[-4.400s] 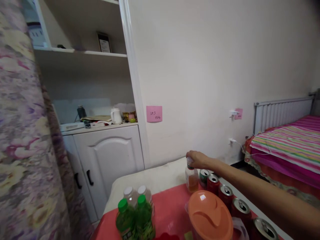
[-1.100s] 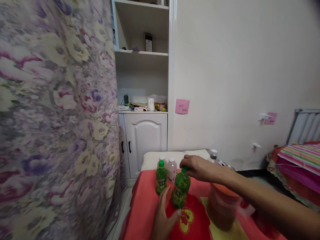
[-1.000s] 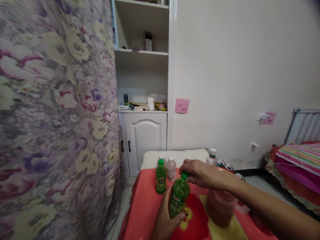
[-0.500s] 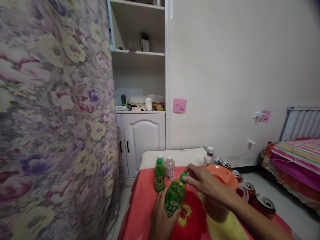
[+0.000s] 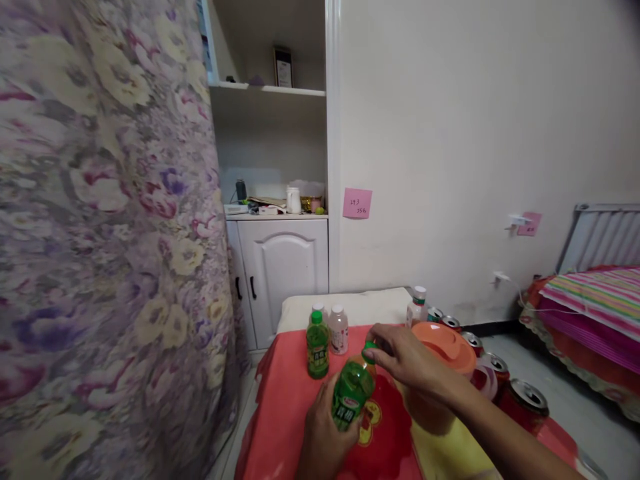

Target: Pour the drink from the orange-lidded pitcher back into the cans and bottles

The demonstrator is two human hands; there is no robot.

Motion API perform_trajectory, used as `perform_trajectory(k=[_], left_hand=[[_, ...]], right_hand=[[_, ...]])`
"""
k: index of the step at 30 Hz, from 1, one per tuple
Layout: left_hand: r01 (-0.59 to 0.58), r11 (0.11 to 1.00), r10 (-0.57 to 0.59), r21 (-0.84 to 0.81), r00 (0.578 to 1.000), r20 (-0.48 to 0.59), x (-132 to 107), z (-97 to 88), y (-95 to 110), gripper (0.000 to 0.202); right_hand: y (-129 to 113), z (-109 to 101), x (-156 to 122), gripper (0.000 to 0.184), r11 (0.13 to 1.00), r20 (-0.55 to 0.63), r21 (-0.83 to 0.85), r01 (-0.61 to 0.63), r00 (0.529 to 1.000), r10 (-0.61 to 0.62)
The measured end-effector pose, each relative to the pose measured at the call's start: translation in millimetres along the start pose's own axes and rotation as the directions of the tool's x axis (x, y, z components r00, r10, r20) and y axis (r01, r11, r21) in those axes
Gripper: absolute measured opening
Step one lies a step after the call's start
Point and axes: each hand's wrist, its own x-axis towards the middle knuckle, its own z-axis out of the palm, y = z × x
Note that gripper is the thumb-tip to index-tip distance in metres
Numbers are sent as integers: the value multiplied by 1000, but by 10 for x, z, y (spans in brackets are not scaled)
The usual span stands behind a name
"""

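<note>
A green-labelled drink bottle (image 5: 354, 390) is tilted to the right above the table, with my left hand (image 5: 327, 427) wrapped round its lower body. The thumb and fingers of my right hand (image 5: 397, 357) are closed on its green cap (image 5: 369, 352), which sits at the bottle's neck. A second green bottle (image 5: 317, 350) of the same kind stands upright just left of it. Behind stand two white-capped bottles (image 5: 339, 331), one partly hidden. Below the held bottle lies a red tray (image 5: 385, 437) with a yellow fruit pattern.
To the right stands a container with an orange lid (image 5: 445, 347), partly behind my right forearm. Several opened drink cans (image 5: 525, 403) line the table's right edge. Another white-capped bottle (image 5: 417, 307) stands at the back right. A yellow cloth (image 5: 450, 450) lies in front.
The view has shifted slightly. The held bottle leans a little more to the right, and both hands keep their hold on its body and cap.
</note>
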Motion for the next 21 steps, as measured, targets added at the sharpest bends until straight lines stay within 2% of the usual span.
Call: perform_trajectory(k=[2, 5, 8, 12, 15, 18, 21], left_hand=[[49, 994, -37, -97, 993, 113, 8, -18, 75, 60], [124, 967, -61, -224, 961, 271, 12, -44, 167, 54], [154, 952, -72, -264, 952, 297, 8, -48, 191, 53], [177, 943, -83, -281, 945, 316, 4, -39, 160, 54], [174, 935, -58, -308, 934, 353, 1, -53, 148, 55], [179, 928, -50, -326, 928, 369, -3, -75, 163, 57], [187, 923, -45, -337, 920, 388, -6, -82, 183, 57]], right_hand=[[35, -35, -18, 10, 997, 17, 32, 71, 997, -72], [79, -80, -58, 24, 978, 53, 120, 168, 983, -175], [78, -86, -79, 31, 972, 35, 189, 141, 988, -150], [10, -79, -82, 20, 995, -5, 103, 11, 1000, -10], [-13, -104, -101, 12, 994, 12, 97, 58, 998, -59], [15, -116, -125, 24, 972, 36, 189, 141, 988, -150], [41, -87, -135, 24, 977, 8, 186, 104, 994, -107]])
